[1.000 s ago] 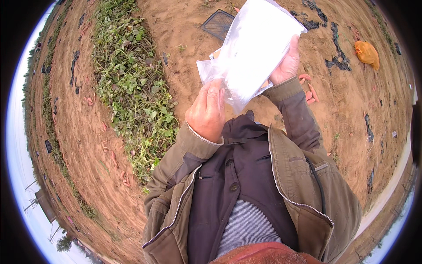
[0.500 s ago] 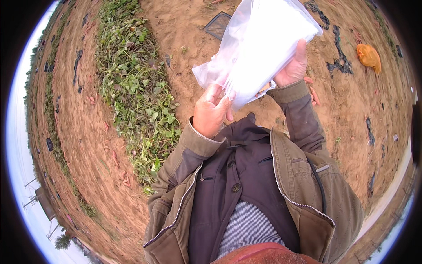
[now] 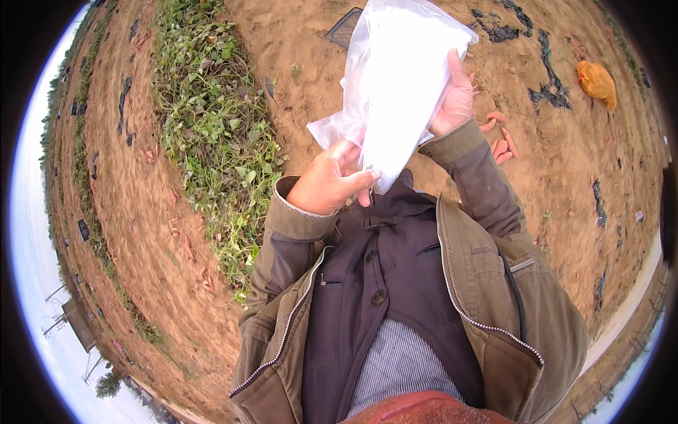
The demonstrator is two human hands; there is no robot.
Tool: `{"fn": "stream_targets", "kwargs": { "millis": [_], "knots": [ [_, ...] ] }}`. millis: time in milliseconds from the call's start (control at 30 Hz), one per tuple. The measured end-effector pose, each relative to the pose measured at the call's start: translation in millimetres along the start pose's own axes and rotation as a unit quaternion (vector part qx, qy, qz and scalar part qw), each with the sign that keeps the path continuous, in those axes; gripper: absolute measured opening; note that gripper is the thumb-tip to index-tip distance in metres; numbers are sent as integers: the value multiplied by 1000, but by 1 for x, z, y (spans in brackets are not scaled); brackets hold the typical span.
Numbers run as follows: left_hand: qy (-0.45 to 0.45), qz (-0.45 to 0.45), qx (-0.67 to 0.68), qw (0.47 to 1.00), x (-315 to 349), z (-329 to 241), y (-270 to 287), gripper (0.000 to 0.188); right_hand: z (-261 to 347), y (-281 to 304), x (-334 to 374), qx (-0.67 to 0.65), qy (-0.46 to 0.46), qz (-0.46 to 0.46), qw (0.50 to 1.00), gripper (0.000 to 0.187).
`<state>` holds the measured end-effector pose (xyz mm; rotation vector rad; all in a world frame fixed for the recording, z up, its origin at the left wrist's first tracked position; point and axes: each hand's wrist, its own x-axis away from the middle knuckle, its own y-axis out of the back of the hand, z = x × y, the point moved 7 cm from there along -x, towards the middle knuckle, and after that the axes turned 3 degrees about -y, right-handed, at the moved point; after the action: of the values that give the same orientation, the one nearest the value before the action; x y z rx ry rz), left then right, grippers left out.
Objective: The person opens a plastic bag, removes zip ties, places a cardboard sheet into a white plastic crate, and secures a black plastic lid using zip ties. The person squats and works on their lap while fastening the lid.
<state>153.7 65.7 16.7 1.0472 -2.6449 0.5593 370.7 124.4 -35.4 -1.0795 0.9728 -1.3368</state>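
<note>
In front of my body I hold up a white bundle (image 3: 406, 78), so bright that its details are washed out, with a clear plastic bag (image 3: 353, 81) loose around its left side. My left hand (image 3: 332, 178) pinches the bundle's narrow lower end, thumb on top and fingers underneath. At its right edge my right hand (image 3: 455, 99) grips it, the thumb lying up along the side and the other fingers partly hidden behind.
A strip of leafy green vines (image 3: 219, 134) runs along the left. Reddish sweet potatoes (image 3: 503, 145) lie on the sandy soil at right, near black plastic scraps (image 3: 551, 85) and an orange mesh sack (image 3: 597, 83). A dark crate (image 3: 345, 30) sits beyond the bag.
The bundle has swung left and stands more upright, its right edge drawn inward. My right hand has moved left with it, and my left hand has shifted slightly left.
</note>
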Motion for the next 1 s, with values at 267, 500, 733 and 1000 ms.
{"fn": "stream_targets", "kwargs": {
  "millis": [267,500,733,1000],
  "knots": [
    [47,-20,-88,995,17,6,11,80,-11,11,3,-9,-9,14,1000,70],
    [18,-111,-102,988,1,15,16,61,-8,8,5,7,17,-6,1000,64],
    [-148,-144,-354,912,-9,12,12,50,-19,-8,7,97,-4,-15,995,55],
    [-3,-101,0,995,-42,63,-18,41,-63,-29,10,221,-38,1,975,47]
  ]
}}
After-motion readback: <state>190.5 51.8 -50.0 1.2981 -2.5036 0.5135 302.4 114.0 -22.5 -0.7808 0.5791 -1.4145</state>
